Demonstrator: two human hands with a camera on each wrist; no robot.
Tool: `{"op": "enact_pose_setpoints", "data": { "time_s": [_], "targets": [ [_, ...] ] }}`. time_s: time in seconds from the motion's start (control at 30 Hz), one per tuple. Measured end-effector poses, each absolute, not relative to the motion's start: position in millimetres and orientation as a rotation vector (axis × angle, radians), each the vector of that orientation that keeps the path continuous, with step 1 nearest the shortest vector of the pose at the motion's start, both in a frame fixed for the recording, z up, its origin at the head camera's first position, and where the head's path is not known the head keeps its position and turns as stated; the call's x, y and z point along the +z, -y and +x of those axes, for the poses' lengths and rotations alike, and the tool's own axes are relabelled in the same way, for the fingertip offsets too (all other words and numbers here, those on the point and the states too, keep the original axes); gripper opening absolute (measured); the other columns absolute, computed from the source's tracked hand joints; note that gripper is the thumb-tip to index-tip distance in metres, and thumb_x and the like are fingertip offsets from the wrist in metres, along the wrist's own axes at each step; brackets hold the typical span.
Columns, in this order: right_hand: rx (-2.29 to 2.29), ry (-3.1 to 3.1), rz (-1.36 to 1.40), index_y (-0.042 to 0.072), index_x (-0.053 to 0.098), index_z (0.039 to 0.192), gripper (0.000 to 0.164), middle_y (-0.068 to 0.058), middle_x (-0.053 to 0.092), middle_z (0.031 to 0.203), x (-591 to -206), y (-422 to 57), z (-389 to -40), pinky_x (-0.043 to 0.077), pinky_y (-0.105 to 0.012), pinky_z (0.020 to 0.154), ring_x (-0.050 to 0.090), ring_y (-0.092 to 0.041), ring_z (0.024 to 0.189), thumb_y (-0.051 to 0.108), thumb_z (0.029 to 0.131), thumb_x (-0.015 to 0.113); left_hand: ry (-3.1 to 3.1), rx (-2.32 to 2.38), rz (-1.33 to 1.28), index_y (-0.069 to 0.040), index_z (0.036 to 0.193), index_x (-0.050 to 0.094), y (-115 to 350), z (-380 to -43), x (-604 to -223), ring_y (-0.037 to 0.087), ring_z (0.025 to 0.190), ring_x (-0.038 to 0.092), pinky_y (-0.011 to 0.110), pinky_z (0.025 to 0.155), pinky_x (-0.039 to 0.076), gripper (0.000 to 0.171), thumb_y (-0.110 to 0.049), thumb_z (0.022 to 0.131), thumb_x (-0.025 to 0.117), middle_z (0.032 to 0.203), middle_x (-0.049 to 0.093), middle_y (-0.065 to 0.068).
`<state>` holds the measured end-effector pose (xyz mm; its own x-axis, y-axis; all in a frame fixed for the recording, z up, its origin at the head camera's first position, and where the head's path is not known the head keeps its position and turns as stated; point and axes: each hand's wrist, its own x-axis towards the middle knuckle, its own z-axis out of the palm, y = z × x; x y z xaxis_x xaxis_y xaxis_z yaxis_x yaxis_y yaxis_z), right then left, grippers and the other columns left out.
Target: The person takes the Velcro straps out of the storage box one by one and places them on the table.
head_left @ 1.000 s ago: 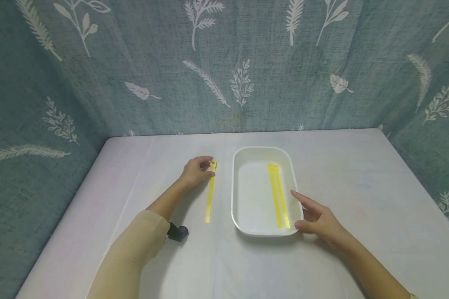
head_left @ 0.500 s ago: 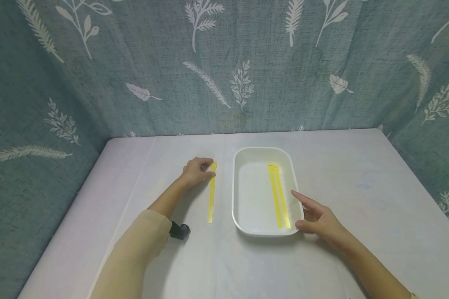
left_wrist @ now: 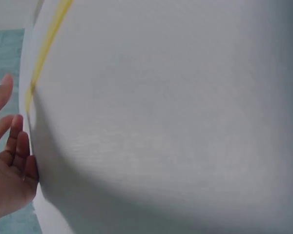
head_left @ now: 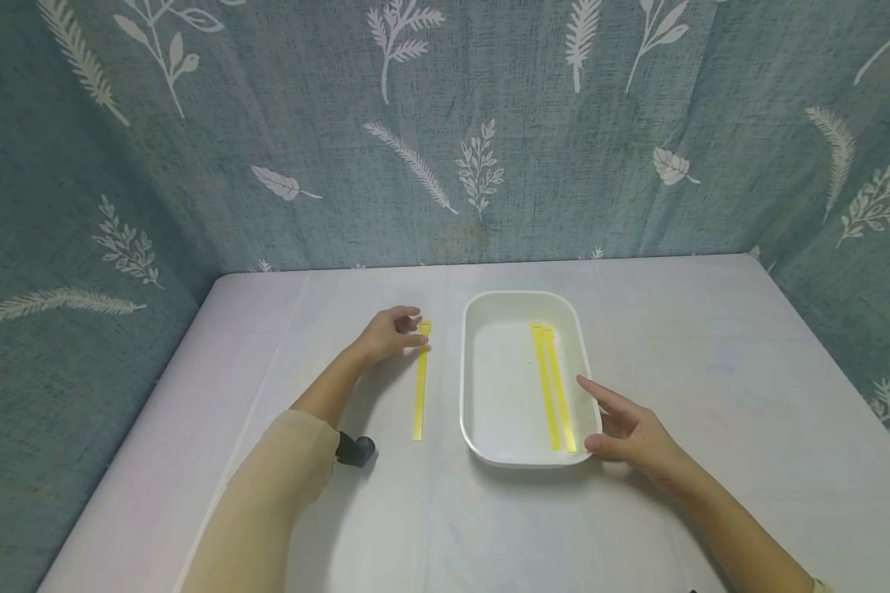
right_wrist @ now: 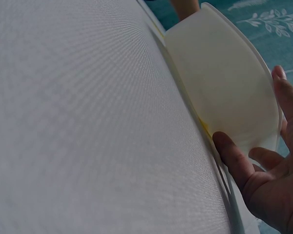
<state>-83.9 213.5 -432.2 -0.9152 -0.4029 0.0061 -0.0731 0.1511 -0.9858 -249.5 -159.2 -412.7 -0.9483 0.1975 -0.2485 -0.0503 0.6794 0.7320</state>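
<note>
A flat yellow strip (head_left: pixel 419 395) with a small looped head lies lengthwise on the white-covered table, left of a white tray (head_left: pixel 497 379). My left hand (head_left: pixel 388 336) is at the strip's head, thumb and forefinger spread apart beside it. In the left wrist view, the fingers of this hand (left_wrist: pixel 12 165) appear loosely bent and hold nothing. Two similar yellow strips (head_left: pixel 552 387) lie side by side in the tray's right half. My right hand (head_left: pixel 638 441) rests at the tray's near right corner, its thumb low on the wall and its forefinger along the rim.
White cloth (head_left: pixel 682 329) covers the table, and a teal leaf-patterned curtain (head_left: pixel 304 123) closes off the back and sides. A black wrist-worn device (head_left: pixel 356 450) shows beneath the left sleeve.
The strip by my left hand has swung slightly, its near end a little farther right. My left fingers have moved off its head. My right hand and the tray stay still.
</note>
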Motion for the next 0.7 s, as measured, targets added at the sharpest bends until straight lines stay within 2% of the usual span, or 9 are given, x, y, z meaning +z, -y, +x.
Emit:
{"op": "enact_pose_setpoints", "data": {
  "time_s": [0.33, 0.7],
  "targets": [
    [-1.821, -2.177, -0.439, 0.013, 0.03, 0.149, 0.075, -0.024, 0.024, 0.152, -433, -214, -84, 0.044, -0.018, 0.091, 0.038, -0.047, 0.128, 0.004, 0.085, 0.068, -2.517, 1.305, 0.263, -0.011, 0.14, 0.046, 152, -251, -396, 0.031, 0.113, 0.047, 0.041, 0.091, 0.043, 0.064, -0.017, 0.082, 0.073, 0.13, 0.053, 0.017],
    [-1.818, -2.187, -0.454, 0.012, 0.03, 0.149, 0.074, -0.025, 0.023, 0.151, -432, -215, -84, 0.045, -0.022, 0.091, 0.04, -0.05, 0.126, 0.006, 0.085, 0.068, -2.52, 1.331, 0.265, -0.013, 0.141, 0.045, 135, -271, -370, 0.034, 0.121, 0.045, 0.044, 0.096, 0.042, 0.066, -0.02, 0.083, 0.074, 0.134, 0.05, 0.017]
  ]
}}
